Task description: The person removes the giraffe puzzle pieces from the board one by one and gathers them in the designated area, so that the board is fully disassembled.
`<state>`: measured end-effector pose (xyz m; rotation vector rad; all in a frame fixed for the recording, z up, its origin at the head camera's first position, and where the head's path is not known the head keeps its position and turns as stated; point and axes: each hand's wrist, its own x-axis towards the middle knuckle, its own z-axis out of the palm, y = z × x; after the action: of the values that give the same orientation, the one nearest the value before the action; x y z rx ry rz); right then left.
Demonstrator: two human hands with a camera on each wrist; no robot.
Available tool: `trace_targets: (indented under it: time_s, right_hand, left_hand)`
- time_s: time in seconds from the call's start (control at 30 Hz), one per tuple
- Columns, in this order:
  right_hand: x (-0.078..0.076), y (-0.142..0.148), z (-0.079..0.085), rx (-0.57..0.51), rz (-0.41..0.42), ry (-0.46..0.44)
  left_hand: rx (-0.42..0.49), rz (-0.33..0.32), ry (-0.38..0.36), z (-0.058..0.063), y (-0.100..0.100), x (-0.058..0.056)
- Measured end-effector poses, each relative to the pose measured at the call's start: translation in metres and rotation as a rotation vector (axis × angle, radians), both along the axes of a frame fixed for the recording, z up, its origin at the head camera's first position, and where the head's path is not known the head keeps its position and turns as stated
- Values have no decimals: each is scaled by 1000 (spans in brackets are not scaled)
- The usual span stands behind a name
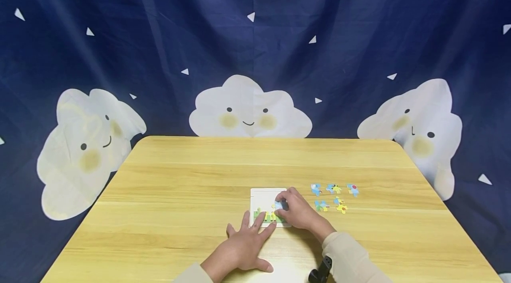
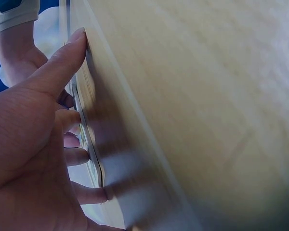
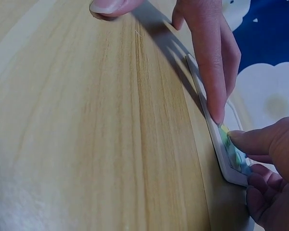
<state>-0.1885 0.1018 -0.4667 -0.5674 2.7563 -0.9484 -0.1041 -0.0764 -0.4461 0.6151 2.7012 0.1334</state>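
A white puzzle board [image 1: 261,195] lies on the table, with green and yellow pieces [image 1: 268,217] along its near side. My left hand [image 1: 245,247] has its fingers spread, and some of its fingertips rest on the near part of the board. At the board's right side my right hand [image 1: 298,211] pinches a light-blue puzzle piece [image 1: 278,206] between thumb and fingers, just above the green pieces. In the right wrist view the right thumb [image 3: 253,139] is over the board's corner. The right fingers partly hide that piece.
Several loose puzzle pieces lie in two rows right of the board, among them a blue one with a red spot [image 1: 353,189] and a yellow one [image 1: 341,207]. The wooden table [image 1: 159,212] stands before a dark-blue curtain [image 1: 223,43] with clouds.
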Motion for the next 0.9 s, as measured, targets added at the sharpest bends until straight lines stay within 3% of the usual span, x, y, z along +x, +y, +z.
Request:
trace_targets:
  time_s: [0.9]
  right_hand:
    - [1, 5, -4, -47, 41, 26]
  left_hand:
    - [15, 16, -13, 1, 0, 1]
